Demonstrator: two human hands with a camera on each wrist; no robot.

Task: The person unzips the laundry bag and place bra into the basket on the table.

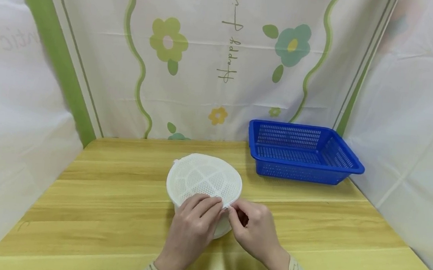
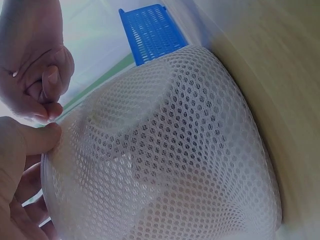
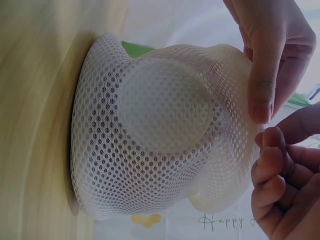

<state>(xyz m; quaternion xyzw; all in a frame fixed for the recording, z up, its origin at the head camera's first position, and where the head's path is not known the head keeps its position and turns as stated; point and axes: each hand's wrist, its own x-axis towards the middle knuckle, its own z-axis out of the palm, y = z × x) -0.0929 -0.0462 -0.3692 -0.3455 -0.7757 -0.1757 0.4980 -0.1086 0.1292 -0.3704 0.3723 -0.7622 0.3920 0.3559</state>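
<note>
A white mesh laundry bag point(image 1: 206, 175) stands on the table, its round lid tilted up toward me. My left hand point(image 1: 193, 226) grips the near rim, with the fingers over the lid and the thumb point(image 2: 42, 138) against the mesh side. Just to the right, my right hand point(image 1: 256, 228) pinches the edge of the rim with thumb and forefinger. Whatever small part lies between those fingertips is hidden. In the right wrist view, a pale round patch point(image 3: 165, 105) shows on the bag's mesh side; I cannot tell whether it is inside.
At the back right of the wooden table point(image 1: 113, 229) sits a blue perforated plastic basket point(image 1: 307, 165). A white curtain point(image 1: 190, 84) with flowers and lettering hangs behind, and white sheets close off both sides.
</note>
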